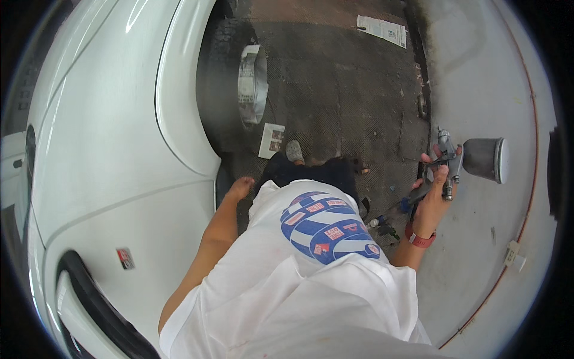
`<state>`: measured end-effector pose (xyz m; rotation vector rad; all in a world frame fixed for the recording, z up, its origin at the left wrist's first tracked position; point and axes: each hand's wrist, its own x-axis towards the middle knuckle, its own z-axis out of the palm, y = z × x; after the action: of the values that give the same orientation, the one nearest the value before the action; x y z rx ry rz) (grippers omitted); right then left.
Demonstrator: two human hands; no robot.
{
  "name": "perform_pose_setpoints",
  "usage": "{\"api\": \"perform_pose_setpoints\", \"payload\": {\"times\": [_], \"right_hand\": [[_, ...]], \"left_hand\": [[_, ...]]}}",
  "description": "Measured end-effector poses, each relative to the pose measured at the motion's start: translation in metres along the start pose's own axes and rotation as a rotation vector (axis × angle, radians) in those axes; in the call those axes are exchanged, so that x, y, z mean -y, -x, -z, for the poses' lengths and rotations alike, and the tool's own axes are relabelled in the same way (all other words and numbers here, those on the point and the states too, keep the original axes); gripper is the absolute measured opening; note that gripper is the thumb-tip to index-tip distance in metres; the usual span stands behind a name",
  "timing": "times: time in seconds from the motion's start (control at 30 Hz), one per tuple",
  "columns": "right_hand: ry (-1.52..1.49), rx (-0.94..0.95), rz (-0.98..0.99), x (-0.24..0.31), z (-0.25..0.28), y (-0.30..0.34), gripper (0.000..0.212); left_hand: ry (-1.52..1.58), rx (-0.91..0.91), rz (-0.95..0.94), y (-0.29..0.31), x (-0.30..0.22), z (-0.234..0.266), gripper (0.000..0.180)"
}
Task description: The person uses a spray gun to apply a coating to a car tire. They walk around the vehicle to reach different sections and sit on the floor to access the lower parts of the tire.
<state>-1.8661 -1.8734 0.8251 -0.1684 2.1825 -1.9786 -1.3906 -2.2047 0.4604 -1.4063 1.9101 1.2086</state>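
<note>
My right hand (435, 194) is wrapped round the handle of a metal spray gun (449, 157), held out to my right in front of the pale wall. A grey round paint cup (483, 159) is joined to the gun and points toward the wall. A hose fitting shows below the handle, partly hidden by my wrist with its red watch (420, 236). My left hand (241, 188) hangs by the white car's front fender (185, 113), its fingers loosely curled and nothing seen in them. It looks apart from the car body.
The white car fills the left side. In its wheel arch stands a wheel covered with paper (251, 84). A printed sheet (272, 141) lies on the dark textured floor (341, 84), another paper (382, 31) farther off. A thin orange-brown line (534, 149) runs along the wall (478, 78).
</note>
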Motion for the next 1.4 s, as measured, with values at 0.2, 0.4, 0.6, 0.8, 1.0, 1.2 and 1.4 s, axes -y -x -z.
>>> {"api": "perform_pose_setpoints", "payload": {"times": [0.2,0.4,0.6,0.8,1.0,1.2,1.4], "right_hand": [[0.014,-0.031,0.001,0.009,-0.095,-0.143,0.064],[-0.030,-0.033,-0.039,-0.018,-0.173,-0.306,0.064],[-0.122,0.043,-0.056,0.005,-0.231,-0.506,0.066],[-0.074,0.121,-0.014,0.022,-0.300,-0.649,0.063],[-0.043,0.209,0.007,0.047,-0.421,-0.770,0.064],[0.108,0.263,0.082,0.089,-0.571,-0.855,0.066],[0.336,0.490,0.247,0.141,-0.738,-0.964,0.073]], "left_hand": [[0.109,-0.064,-0.076,-0.105,-0.185,0.139,0.048],[0.070,-0.017,-0.040,-0.210,-0.243,0.192,0.043],[-0.205,0.122,-0.033,-0.275,-0.241,0.189,0.044],[0.187,0.041,0.082,-0.340,-0.355,0.176,0.038],[0.962,0.041,0.347,-0.461,-0.415,0.217,0.047],[0.696,0.018,0.232,-0.520,-0.484,0.263,0.048],[0.874,0.009,0.308,-0.527,-0.574,0.251,0.049]]}}
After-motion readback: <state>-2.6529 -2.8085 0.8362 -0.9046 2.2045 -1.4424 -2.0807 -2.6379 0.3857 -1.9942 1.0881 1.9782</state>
